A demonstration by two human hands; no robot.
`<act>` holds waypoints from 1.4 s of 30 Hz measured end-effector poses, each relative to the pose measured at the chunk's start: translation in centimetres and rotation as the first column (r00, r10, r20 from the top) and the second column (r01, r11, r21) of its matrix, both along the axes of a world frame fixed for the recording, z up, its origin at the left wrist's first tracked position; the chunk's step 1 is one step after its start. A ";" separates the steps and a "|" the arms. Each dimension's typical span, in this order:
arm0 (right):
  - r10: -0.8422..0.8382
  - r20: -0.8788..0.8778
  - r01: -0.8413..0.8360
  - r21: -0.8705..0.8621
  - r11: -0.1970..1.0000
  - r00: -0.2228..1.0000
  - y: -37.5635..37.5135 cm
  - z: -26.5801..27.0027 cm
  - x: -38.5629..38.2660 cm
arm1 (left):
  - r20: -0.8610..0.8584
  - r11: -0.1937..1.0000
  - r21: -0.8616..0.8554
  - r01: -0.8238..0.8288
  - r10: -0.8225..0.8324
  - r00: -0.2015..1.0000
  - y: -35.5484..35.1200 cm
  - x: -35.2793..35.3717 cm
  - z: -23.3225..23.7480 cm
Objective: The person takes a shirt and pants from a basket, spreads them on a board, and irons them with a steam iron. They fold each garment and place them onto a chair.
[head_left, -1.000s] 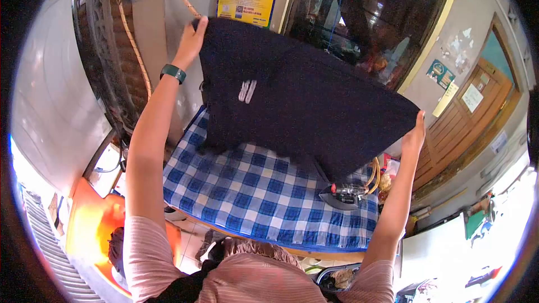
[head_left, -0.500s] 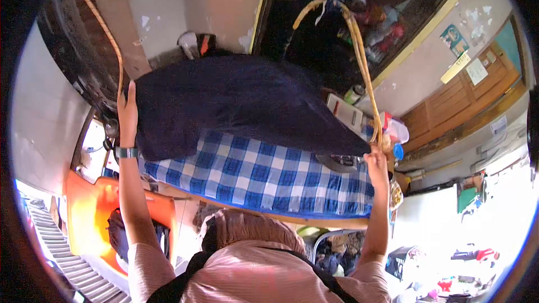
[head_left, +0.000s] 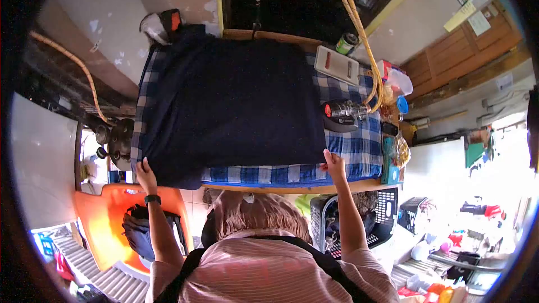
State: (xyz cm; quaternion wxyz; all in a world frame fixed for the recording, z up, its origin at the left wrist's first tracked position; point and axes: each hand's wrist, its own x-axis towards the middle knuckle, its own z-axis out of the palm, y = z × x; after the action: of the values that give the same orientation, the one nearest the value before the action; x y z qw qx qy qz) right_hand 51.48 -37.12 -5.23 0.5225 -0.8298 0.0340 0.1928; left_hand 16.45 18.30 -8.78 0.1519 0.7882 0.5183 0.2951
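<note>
I count two hands, one dark cloth [head_left: 241,101], one iron [head_left: 341,116], one pale tray [head_left: 337,65], one can [head_left: 347,43], one orange chair [head_left: 101,219] and two black crates, the nearer [head_left: 384,213] and the farther [head_left: 411,209]. From the middle of my dark cloth, the iron sits at three o'clock, just beside its edge, the tray and can at two, the chair at eight, and both crates between four and five.

The dark cloth lies on the blue-and-white checked cover [head_left: 359,160] of the table [head_left: 269,189]. It's nearly black and broad, mostly flat through the middle, with soft folds down its left side; its near-left part reaches down to the table's near edge.

My left hand [head_left: 146,177] is at eight o'clock, at the cloth's edge, thumb pointing away from me; I can't tell whether it pinches. My right hand [head_left: 335,168] is at four, thumb and forefinger pinching the near-right corner. Both forearms reach forward, well apart.
</note>
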 end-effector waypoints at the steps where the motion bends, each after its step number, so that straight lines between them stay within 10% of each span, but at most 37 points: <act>1: -0.014 -0.003 0.014 0.005 1.000 1.000 -0.1 0.5 -0.3 | 0.029 0.999 -0.039 0.031 -0.030 0.999 -0.1 -0.3 1.0; 7: -0.006 0.133 0.033 -0.198 0.980 0.991 0.3 0.5 -2.6 | -0.202 0.997 -0.072 -0.013 -0.001 0.979 -1.1 -0.9 -0.3; 9: 0.165 0.422 0.073 -0.493 0.867 0.891 0.7 -1.9 -3.0 | -0.149 0.987 0.154 -0.037 0.061 0.987 -1.8 0.6 -0.1; 11: 0.487 0.294 -0.062 -0.804 0.591 0.822 2.6 -0.6 -3.0 | -0.314 0.985 0.085 -0.151 0.170 0.934 -4.1 3.3 1.4; 15: 0.713 0.442 -0.301 -0.690 0.658 0.545 4.4 2.0 -4.0 | -0.274 0.881 0.360 0.308 -0.216 0.937 -8.8 9.5 3.8; 18: 0.578 0.407 -0.113 -0.742 0.661 0.707 3.2 1.1 -1.1 | -0.185 0.847 0.313 0.430 -0.389 0.902 -11.7 14.1 6.0; 21: 0.613 0.631 0.018 -0.704 0.710 0.476 3.2 9.9 6.0 | -0.090 0.782 0.261 0.567 -0.565 0.820 -15.0 18.2 7.8; 28: 0.993 0.035 -0.565 -0.820 0.091 0.109 4.0 14.3 22.8 | -0.050 0.230 0.044 0.972 -0.971 0.232 -22.8 24.2 7.3; 31: 0.973 -0.082 -0.674 -0.733 0.087 0.215 3.8 12.2 24.4 | -0.022 0.068 0.006 0.998 -0.997 0.068 -24.7 24.5 6.6; 33: 0.886 0.144 -0.696 -0.568 0.439 0.441 4.2 12.0 24.5 | 0.012 -0.101 -0.091 0.991 -0.995 -0.100 -25.7 23.6 5.9; 34: 0.735 -0.204 -0.750 -0.345 0.564 0.646 4.0 12.6 25.1 | 0.013 -0.104 -0.142 0.984 -0.995 -0.103 -25.8 22.8 5.7; 38: 0.416 -0.173 -0.445 -0.195 0.874 0.893 4.3 11.7 23.9 | -0.140 0.049 -0.122 0.991 -0.990 0.032 -25.1 19.2 5.4; 42: 0.408 -0.021 -0.396 -0.293 0.870 0.913 6.0 14.6 16.4 | -0.173 0.273 -0.022 0.962 -0.948 0.265 -22.4 15.5 4.4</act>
State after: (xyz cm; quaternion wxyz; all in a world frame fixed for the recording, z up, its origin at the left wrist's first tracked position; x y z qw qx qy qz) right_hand 67.89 -31.14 9.41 0.3437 -0.8903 -0.1221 0.2726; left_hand 31.92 -4.14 -4.43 0.2244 0.9666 -0.0636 0.1058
